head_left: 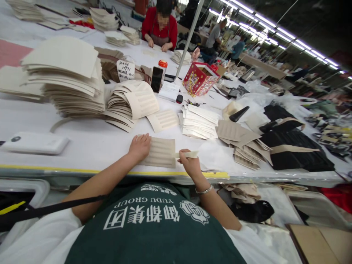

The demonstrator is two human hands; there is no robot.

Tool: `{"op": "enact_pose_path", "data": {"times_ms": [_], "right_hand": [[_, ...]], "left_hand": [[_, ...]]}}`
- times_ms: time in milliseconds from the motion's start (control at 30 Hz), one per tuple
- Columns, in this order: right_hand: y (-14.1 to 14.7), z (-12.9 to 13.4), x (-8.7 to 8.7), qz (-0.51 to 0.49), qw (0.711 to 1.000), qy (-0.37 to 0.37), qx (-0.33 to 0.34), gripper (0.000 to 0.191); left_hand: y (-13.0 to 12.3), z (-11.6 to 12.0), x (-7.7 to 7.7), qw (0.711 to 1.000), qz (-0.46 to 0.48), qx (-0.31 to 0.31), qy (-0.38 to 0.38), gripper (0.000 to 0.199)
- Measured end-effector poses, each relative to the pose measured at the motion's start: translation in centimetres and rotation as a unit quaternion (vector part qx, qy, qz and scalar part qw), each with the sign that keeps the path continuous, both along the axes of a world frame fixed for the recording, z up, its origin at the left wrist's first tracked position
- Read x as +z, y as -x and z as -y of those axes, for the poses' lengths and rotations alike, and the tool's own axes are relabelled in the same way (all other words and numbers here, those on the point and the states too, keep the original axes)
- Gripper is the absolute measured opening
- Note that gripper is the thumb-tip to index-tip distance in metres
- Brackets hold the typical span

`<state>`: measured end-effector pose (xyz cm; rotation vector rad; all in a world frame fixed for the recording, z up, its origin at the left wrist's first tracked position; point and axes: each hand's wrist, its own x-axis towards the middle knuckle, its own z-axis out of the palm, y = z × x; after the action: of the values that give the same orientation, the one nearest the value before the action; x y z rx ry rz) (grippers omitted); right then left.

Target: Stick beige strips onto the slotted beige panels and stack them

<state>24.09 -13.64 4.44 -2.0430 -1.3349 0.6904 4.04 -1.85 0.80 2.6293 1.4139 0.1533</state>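
Observation:
A beige panel (162,152) with raised parallel ribs lies flat on the table in front of me. My left hand (140,147) rests on its left end, fingers stretched out flat. At the opposite end, my right hand (189,164) is closed around a narrow, cream-coloured flat strip (191,154). One end of the strip reaches the panel's right edge; I cannot tell whether it is fixed there. Just beyond the panel lie a loose ribbed piece (165,120) and a fanned stack of ribbed panels (141,101). To the right of these is a pile of white sheets (199,123).
A tall stack of beige panels (68,77) stands at the left, behind a white device (35,143). Brown ribbed pieces (239,134) and black material (297,148) lie to the right. A red patterned box (199,80) stands beside a metal pole (189,38). Across the table, a person (161,29) works.

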Motion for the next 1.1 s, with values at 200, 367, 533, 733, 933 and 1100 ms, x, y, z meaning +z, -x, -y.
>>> {"op": "enact_pose_path", "data": {"times_ms": [200,367,533,733,933,1100], "right_hand": [[-1.9,0.6,0.1,-0.048,0.999,-0.012,-0.003,0.016],[3.3,-3.3,0.0,-0.09,0.988,-0.076,0.102,0.02],[9.3,-9.2,-0.2,0.131,0.965,-0.061,0.218,0.02],[5.3,-11.1,1.0,0.107,0.97,-0.048,0.212,0.019],[-4.0,-8.2,0.3,0.086,0.992,-0.048,0.077,0.012],[-5.8,-4.5,0.3,0.109,0.984,-0.013,0.137,0.013]], "left_hand": [[-2.5,4.1,-2.9,0.99,0.092,-0.102,-0.042,0.037],[3.7,4.2,-5.6,0.97,0.193,0.018,-0.149,0.039],[5.3,3.8,-5.3,0.981,0.138,0.036,-0.128,0.03],[5.4,3.8,-2.4,0.996,0.027,0.022,-0.081,0.03],[-3.0,4.5,-0.6,0.995,0.064,-0.059,-0.045,0.045],[-8.5,5.2,-0.8,0.981,0.023,-0.184,0.056,0.051]]}}
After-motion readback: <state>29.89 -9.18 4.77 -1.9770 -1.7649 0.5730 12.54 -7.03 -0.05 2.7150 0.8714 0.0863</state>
